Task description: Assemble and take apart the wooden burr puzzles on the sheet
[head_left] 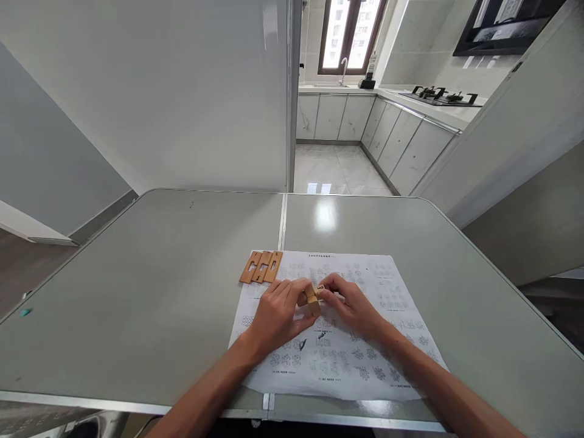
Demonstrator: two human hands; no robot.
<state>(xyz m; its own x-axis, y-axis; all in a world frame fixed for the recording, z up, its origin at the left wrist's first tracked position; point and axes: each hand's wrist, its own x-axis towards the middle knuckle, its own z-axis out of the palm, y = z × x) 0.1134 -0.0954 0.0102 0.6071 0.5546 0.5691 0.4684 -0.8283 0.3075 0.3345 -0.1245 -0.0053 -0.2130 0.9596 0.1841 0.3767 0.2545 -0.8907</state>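
Over the printed sheet, my left hand (278, 313) pinches a light wooden puzzle block (313, 306) between thumb and fingers. My right hand (349, 304) has its fingertips closed on a wooden puzzle piece (320, 288) marked with what looks like a 3. This piece touches the block, but my fingers cover how the two fit together. Just beyond my left hand lie three flat wooden pieces (261, 267), side by side and partly overlapping, with slots cut in them and dark numbers. They rest at the upper left corner of the paper sheet (328, 388), which carries rows of small line drawings.
The grey table (137, 292) has a metal edge and a seam (283, 222) down its middle. A small green bit (25, 312) lies near the left edge. Beyond the table are a white wall panel (205, 97) and a kitchen with marble-look cabinets (331, 117).
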